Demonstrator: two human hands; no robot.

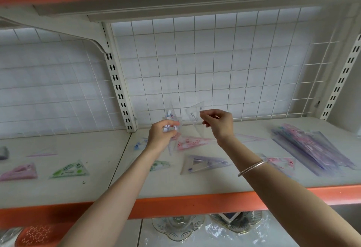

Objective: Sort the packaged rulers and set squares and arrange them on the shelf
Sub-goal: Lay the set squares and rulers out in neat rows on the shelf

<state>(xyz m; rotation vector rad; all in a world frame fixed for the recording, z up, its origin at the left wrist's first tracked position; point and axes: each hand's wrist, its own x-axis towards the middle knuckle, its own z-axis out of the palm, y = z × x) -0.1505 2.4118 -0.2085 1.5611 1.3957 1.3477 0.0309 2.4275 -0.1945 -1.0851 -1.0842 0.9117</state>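
On the shelf (101, 149), a pink set square (19, 171) and a green set square (69, 170) lay at the left. Above the middle, the left hand (162, 135) gripped a blue set square (171, 115), fingers (172, 124) curled round it, while the right hand (218, 123) pinched a clear set square (195, 114) just beside. A ruler pile (312, 149) lay far right.

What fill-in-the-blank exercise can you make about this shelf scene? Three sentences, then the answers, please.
1. The left hand grips a printed set square, the right hand pinches a clear set square, and the bracelet is on the ____ wrist.
2. The shelf has a front edge coloured ____.
3. The green set square lies to the ____ of both hands.
Answers: right; orange; left.
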